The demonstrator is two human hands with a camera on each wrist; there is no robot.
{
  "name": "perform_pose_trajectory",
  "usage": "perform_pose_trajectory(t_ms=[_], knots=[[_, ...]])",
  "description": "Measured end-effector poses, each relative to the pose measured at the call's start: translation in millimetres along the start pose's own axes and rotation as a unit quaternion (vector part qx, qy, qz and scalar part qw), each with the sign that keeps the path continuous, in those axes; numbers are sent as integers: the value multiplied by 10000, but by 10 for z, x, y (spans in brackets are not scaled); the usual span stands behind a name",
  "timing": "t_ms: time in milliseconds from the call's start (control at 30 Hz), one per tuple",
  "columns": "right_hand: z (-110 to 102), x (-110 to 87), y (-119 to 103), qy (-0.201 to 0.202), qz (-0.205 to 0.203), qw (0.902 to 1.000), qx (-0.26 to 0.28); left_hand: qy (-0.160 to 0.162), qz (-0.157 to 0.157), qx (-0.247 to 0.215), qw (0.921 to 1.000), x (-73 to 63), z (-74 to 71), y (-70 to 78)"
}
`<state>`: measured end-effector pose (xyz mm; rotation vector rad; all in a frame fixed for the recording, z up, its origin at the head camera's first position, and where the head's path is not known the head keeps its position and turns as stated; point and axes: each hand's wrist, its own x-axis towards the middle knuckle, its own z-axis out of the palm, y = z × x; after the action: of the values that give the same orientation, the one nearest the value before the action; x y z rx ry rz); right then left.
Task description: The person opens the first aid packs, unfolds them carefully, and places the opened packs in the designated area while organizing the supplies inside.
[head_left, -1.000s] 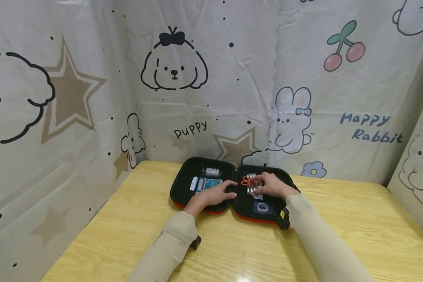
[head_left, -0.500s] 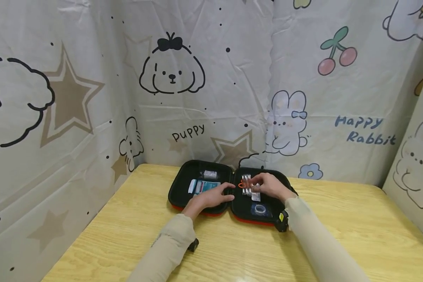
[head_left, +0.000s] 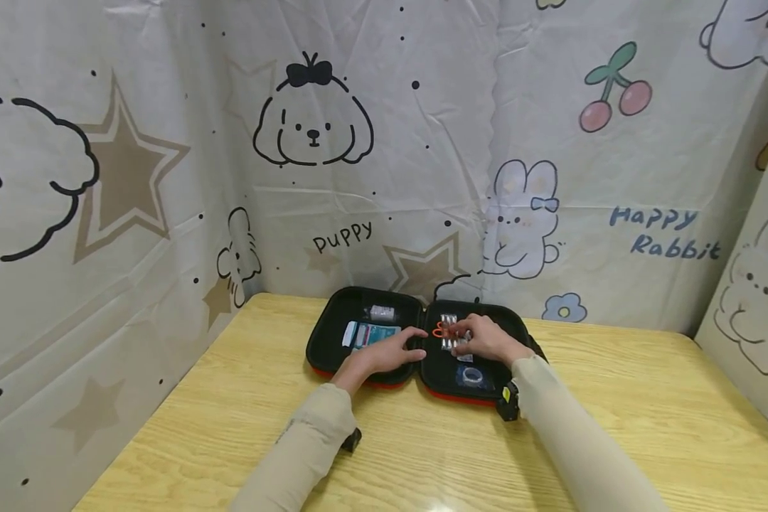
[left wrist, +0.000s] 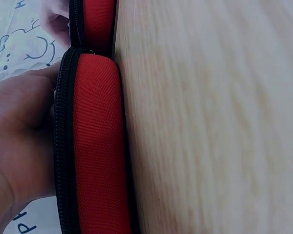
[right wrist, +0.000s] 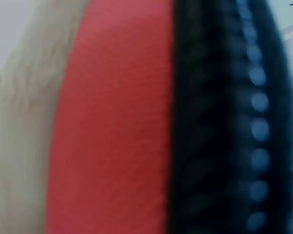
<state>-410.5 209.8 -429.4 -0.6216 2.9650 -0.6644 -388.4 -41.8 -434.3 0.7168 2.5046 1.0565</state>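
Observation:
A black-lined zip case (head_left: 323, 348) with a red shell (left wrist: 100, 141) lies open flat on the table. My left hand (head_left: 390, 352) reaches over its left half, thumb and fingers spread by the hinge. In the right half, my right hand (head_left: 489, 338) has its fingertips at a silvery strip of packets (head_left: 449, 320), thumb and finger apart. This strip overlaps scissors with orange handles (head_left: 438, 331). A small white packet (head_left: 465, 358) peeks out under the hand, and a white ring in a clear bag (head_left: 473, 376) lies nearer. The right wrist view shows mostly case side and zip.
The left half of the case holds a teal-and-white packet (head_left: 366, 333) and a small white wrapped roll (head_left: 382, 313). A pale wood table (head_left: 422, 455) lies beneath, with a printed cloth (head_left: 371, 199) hanging behind and at the sides.
My right hand and the silvery strip have shifted slightly left toward the hinge, and the strip now overlaps the scissors more. The left hand stays put; the head view bobs a little.

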Motion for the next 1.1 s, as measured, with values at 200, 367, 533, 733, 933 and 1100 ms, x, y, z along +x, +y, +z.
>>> perform_pose_trajectory(t_ms=[200, 367, 533, 733, 933, 1100], knots=[[10, 25, -28, -98, -88, 9998, 158, 44, 65, -21, 10000, -7, -9, -18], [16, 30, -46, 87, -46, 10000, -2, 6, 28, -40, 10000, -15, -12, -20], [14, 2, -14, 389, -207, 9990, -74, -31, -45, -66, 10000, -7, -4, -4], [-71, -59, 67, 620, -431, 9970, 183, -51, -31, -112, 9999, -6, -4, 11], [-189, -149, 160, 757, -412, 9961, 182, -37, -13, -115, 9999, -16, -8, 13], [-267, -247, 229, 802, -527, 9951, 225, -27, 3, -140, 9999, -12, -2, 12]])
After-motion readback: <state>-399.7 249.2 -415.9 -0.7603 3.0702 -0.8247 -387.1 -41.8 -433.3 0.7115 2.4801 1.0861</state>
